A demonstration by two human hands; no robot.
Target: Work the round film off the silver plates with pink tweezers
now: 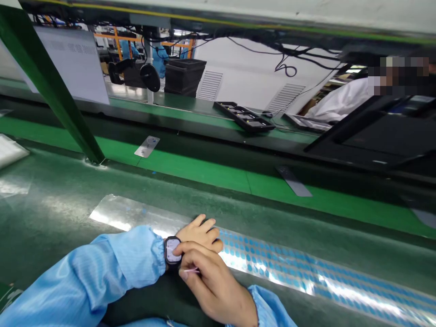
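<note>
My left hand (200, 235) lies palm down at the edge of a clear sheet, fingers spread and holding nothing. A black smartwatch (172, 250) with a lit pale screen sits on my left wrist, just past the elastic cuff of the blue sleeve. My right hand (218, 279) reaches over from the right, and its index fingertip touches the watch screen. Between the right thumb and the curled fingers shows a thin pale pink strip (192, 270), mostly hidden. Rows of round blue stickers (265, 254) cover the right part of the shiny sheet (132, 213) under my hands.
Beyond the green bench lies a bright green belt (204, 175) carrying a flat pale plate (147, 146) and a grey plate (294, 181). A green post (57, 86) rises at left. A black tray (243, 117) stands farther back. Another person's white sleeve (340, 100) shows at right.
</note>
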